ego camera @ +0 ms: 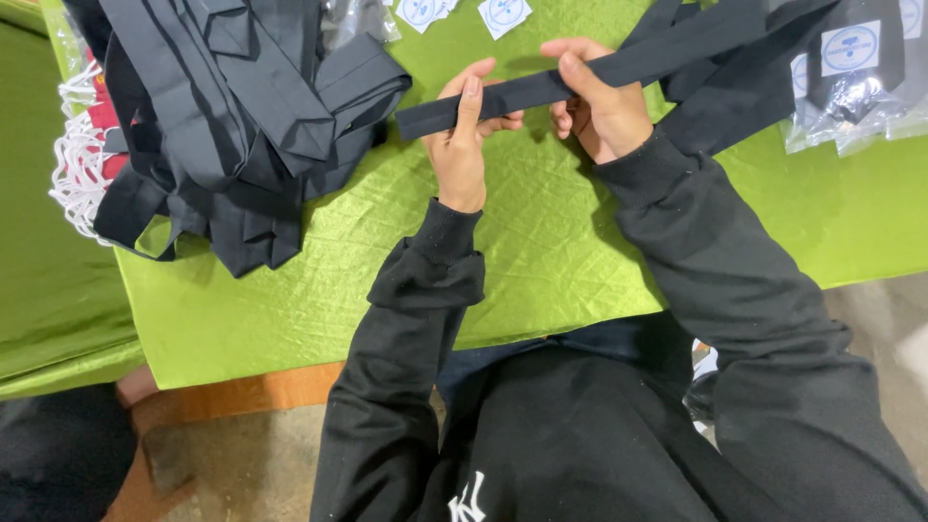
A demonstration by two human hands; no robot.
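The black strip [541, 92] is pinched by the left hand [462, 135] and right hand [599, 106]. It could be dropped, or snagged on the pile [242, 126] at nine o'clock.

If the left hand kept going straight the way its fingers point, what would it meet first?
The left hand points up the picture, away from the person, gripping the dark fabric strip. Beyond it comes bare green cloth, then probably the white round-printed labels, though depth is unclear.

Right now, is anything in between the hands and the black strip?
No. Both hands already hold the black strip: the left hand pinches near its end, the right hand grips further along. Nothing lies between them; only green cloth is underneath.
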